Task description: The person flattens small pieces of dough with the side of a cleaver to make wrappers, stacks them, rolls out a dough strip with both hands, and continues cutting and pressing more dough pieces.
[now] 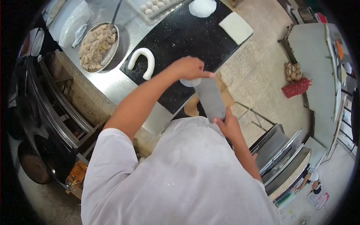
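Observation:
My right hand [229,126] grips the lower end of a broad, flat grey cleaver [210,99], thumb on the blade; any handle is hidden in the hand. At the blade's upper end is my left hand [192,68], fingers curled and one fingertip at the blade's edge. A thin white dough disc [190,82] shows partly beneath the left hand; whether the fingers hold it I cannot tell. On the black work board [180,41], a white dough rope [149,60] lies bent in a U. Farther back sit round white dough pieces [202,7] and a folded white cloth [236,28].
A metal dish of pale filling [98,47] with a spoon handle stands left on the steel counter [108,84]. Behind it is a tray [153,17] of small pale balls. Metal trays [275,144] stand upright at right. A red net bag [296,88] lies beyond.

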The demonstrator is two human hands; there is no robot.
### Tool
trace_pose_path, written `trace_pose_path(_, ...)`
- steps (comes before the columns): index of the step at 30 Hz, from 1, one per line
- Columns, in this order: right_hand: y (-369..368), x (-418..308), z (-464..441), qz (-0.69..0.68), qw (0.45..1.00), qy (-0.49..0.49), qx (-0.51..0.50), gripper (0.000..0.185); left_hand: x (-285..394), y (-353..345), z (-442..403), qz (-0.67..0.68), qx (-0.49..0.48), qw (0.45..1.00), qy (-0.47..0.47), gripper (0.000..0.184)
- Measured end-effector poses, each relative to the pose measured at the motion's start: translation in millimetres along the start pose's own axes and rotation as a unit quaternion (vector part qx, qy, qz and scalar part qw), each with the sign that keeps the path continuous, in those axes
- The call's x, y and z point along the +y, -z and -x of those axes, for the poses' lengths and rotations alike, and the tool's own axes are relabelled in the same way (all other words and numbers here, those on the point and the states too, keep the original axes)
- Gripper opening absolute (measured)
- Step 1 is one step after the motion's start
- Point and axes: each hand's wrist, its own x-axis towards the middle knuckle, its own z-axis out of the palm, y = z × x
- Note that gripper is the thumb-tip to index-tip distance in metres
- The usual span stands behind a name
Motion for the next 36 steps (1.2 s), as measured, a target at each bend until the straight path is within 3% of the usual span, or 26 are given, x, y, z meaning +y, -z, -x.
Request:
trace_pose_path(2, 10.1, 2.0, 18.7, 0.033, 0.999, -0.008, -0.018, 0.049, -5.9, -18.1, 24.2, 0.048, 0.046, 0.998, -0.006, 0.043)
trace_pose_path(4, 19.9, 3.7, 13.9, 0.059, 0.997, -0.021, -0.042, 0.045, -13.9, -36.3, 39.4, 0.135, 0.235, 0.962, 0.024, 0.035)
trace_pose_path(5, 25.9, 4.7, -0.6, 0.049, 0.999, 0.000, 0.000, 0.041, -14.7, -44.6, 42.3, 0.134, 0.234, 0.963, 0.024, 0.035)
trace_pose_path(7, 36.7, -1.9, -36.9, 0.058, 0.995, 0.051, 0.058, 0.037, -11.9, -54.8, 45.5, 0.200, 0.341, 0.918, 0.043, 0.029)
trace_pose_path(11, 37.1, -43.1, -122.4, 0.043, 0.981, 0.172, 0.083, 0.037, -9.0, -65.7, 48.5, 0.206, 0.393, 0.896, 0.035, 0.029)
trace_pose_path(14, 14.8, -65.8, -145.1, 0.081, 0.973, 0.215, 0.023, 0.037, 0.0, -67.8, 62.4, 0.178, 0.423, 0.888, 0.005, 0.029)
trace_pose_path(16, 12.1, -61.0, -144.5, 0.115, 0.965, 0.219, -0.093, 0.037, 13.6, -64.1, 74.1, 0.282, 0.403, 0.869, 0.047, 0.027)
trace_pose_path(20, 30.4, -26.4, -151.9, 0.071, 0.940, 0.299, -0.150, 0.039, 26.4, -51.0, 61.1, 0.350, 0.453, 0.818, 0.061, 0.024)
trace_pose_path(22, 63.0, -14.7, -156.5, 0.050, 0.928, 0.274, -0.248, 0.039, 37.5, -19.5, 33.9, 0.363, 0.475, 0.799, 0.064, 0.025)
trace_pose_path(26, 112.3, 28.6, -171.7, 0.044, 0.930, 0.277, -0.239, 0.040, 26.4, 54.1, -51.4, 0.429, 0.539, 0.723, 0.049, 0.032)
trace_pose_path(27, 129.9, 29.2, -170.9, 0.041, 0.945, 0.229, -0.229, 0.039, 7.8, 63.3, -75.3, 0.461, 0.545, 0.700, 0.028, 0.036)
trace_pose_path(28, 146.1, 29.5, -169.4, 0.037, 0.959, 0.179, -0.217, 0.038, -5.1, 70.2, -89.5, 0.460, 0.549, 0.698, 0.029, 0.036)
trace_pose_path(30, 173.7, 27.6, -167.4, 0.023, 0.964, 0.180, -0.195, 0.037, -16.0, 78.5, -105.1, 0.453, 0.482, 0.731, 0.171, 0.045)
trace_pose_path(31, 182.4, 29.6, -167.9, 0.007, 0.968, 0.179, -0.173, 0.037, -15.3, 73.0, -105.1, 0.452, 0.486, 0.728, 0.173, 0.045)
trace_pose_path(32, 180.0, 42.7, -171.6, -0.074, 0.956, 0.264, -0.107, 0.030, -14.8, 65.6, -102.1, 0.363, 0.496, 0.763, 0.199, 0.050)
trace_pose_path(33, 184.6, 43.4, -176.7, -0.076, 0.953, 0.270, -0.113, 0.030, -13.9, 57.5, -95.1, 0.270, 0.499, 0.792, 0.226, 0.054)
trace_pose_path(34, 188.5, 42.9, -179.2, -0.121, 0.957, 0.246, -0.093, 0.027, -12.4, 44.5, -82.7, 0.267, 0.492, 0.809, 0.178, 0.059)
trace_pose_path(36, 182.0, 41.9, -190.4, -0.169, 0.956, 0.225, -0.083, 0.024, 5.5, 9.3, -46.5, 0.231, 0.498, 0.826, 0.129, 0.051)
